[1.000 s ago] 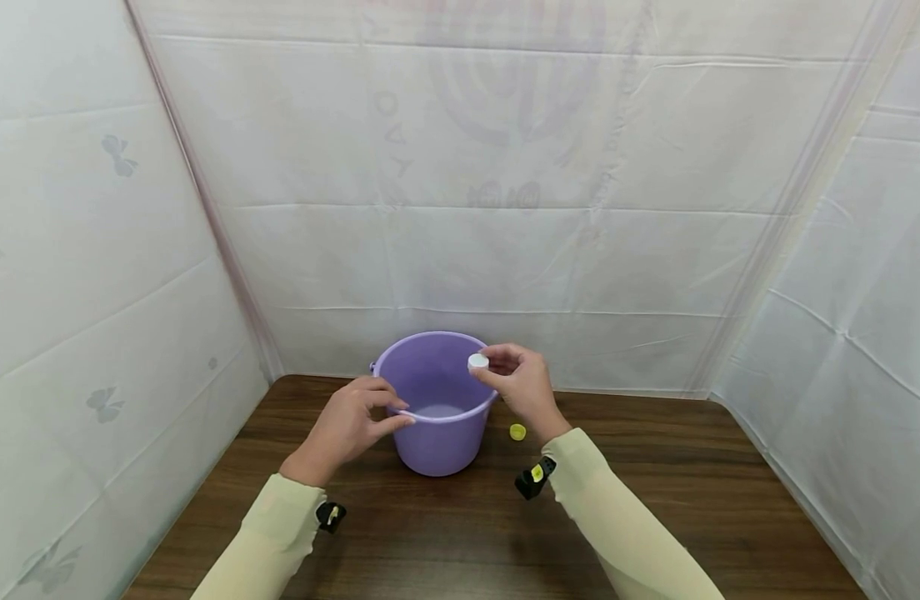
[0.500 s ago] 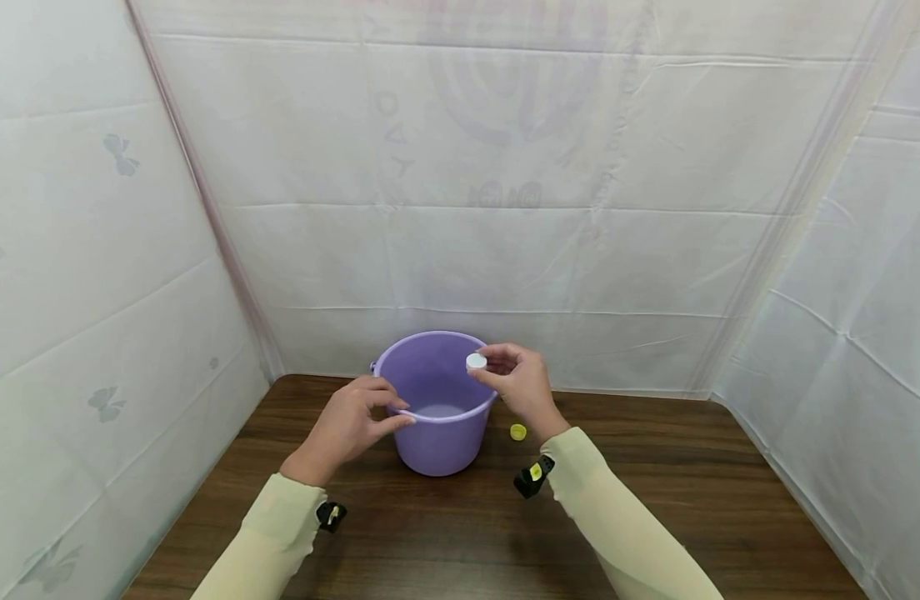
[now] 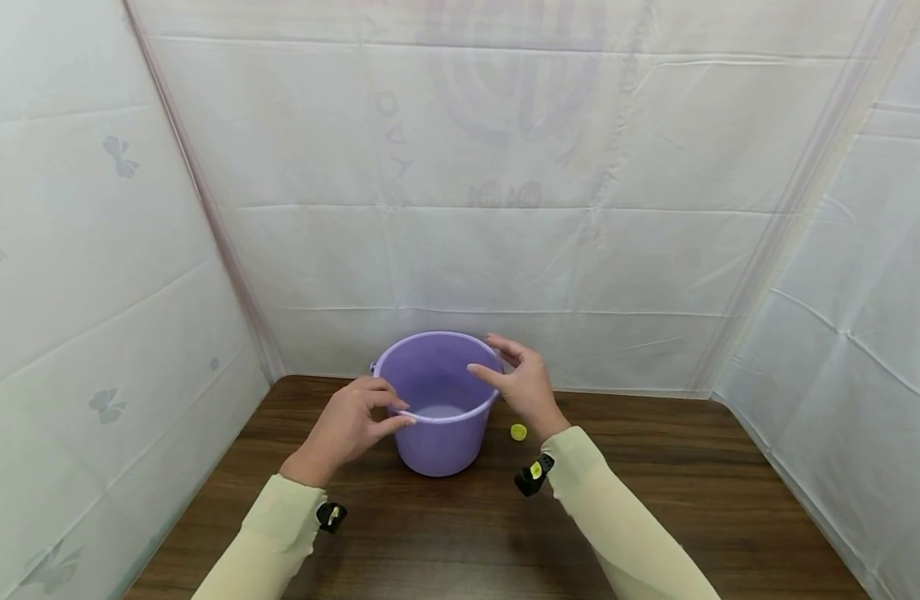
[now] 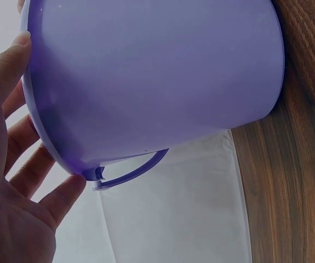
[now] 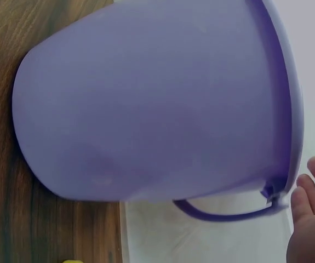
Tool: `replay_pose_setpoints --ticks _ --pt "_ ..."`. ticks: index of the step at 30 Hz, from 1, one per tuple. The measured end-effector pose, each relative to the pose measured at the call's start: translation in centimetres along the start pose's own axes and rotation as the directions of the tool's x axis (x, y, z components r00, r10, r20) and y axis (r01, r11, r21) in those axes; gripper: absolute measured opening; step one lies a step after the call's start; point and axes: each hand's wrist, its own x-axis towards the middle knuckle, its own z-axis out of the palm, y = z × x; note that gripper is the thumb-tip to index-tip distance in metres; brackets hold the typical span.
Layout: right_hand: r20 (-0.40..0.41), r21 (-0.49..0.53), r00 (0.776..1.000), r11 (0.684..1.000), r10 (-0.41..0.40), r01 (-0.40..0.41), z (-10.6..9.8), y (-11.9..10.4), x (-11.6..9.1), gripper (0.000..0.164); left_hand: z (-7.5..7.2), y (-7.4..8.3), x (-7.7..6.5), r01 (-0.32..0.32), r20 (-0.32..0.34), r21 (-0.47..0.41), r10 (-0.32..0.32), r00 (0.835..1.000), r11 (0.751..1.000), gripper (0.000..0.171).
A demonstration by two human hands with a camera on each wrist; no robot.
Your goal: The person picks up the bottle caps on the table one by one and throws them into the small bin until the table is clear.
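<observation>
A purple plastic bucket stands upright on the brown wooden table. My left hand pinches its near-left rim, thumb outside and fingertips over the inner side. In the left wrist view, that hand's fingers spread along the rim close to the handle joint. My right hand is at the bucket's right rim, thumb and fingers parted with nothing between them. The white cap is out of sight in every current view. To the right of the bucket lies a small yellow cap, hollow side up.
White printed sheets hang behind and on both sides of the wooden table. The bucket's purple handle hangs down along its far side. Each wrist carries a black strapped device.
My right hand has let go of the white cap over the bucket, its thumb and fingers spreading apart. The left hand and the bucket have stayed in place.
</observation>
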Motion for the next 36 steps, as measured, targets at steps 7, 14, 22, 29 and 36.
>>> replay_pose_setpoints --ticks 7,14,22,29,36 --pt "-0.041 0.011 0.999 1.000 -0.014 0.014 -1.2 1.0 -0.1 0.058 0.0 -0.2 0.0 0.004 0.001 0.006 -0.004 1.000 1.000 0.013" --pt "-0.065 0.001 0.998 1.000 -0.015 0.015 -2.5 2.1 -0.7 0.055 0.1 -0.3 0.0 0.007 0.005 0.012 -0.007 1.000 1.000 0.013" --pt "-0.095 -0.016 0.995 0.999 -0.032 0.031 -3.7 3.2 -1.3 0.048 0.2 -0.2 0.1 -0.003 0.001 0.017 0.003 1.000 1.000 0.015" --pt "-0.097 -0.037 0.995 0.999 -0.001 -0.002 -4.4 4.4 -2.1 0.047 0.2 -0.3 0.0 -0.018 -0.009 0.016 0.018 1.000 1.000 0.015" --pt "-0.115 -0.055 0.993 0.998 0.013 -0.019 -4.8 6.2 -2.9 0.049 0.3 -0.3 0.2 -0.016 -0.010 0.012 0.016 1.000 1.000 0.016"
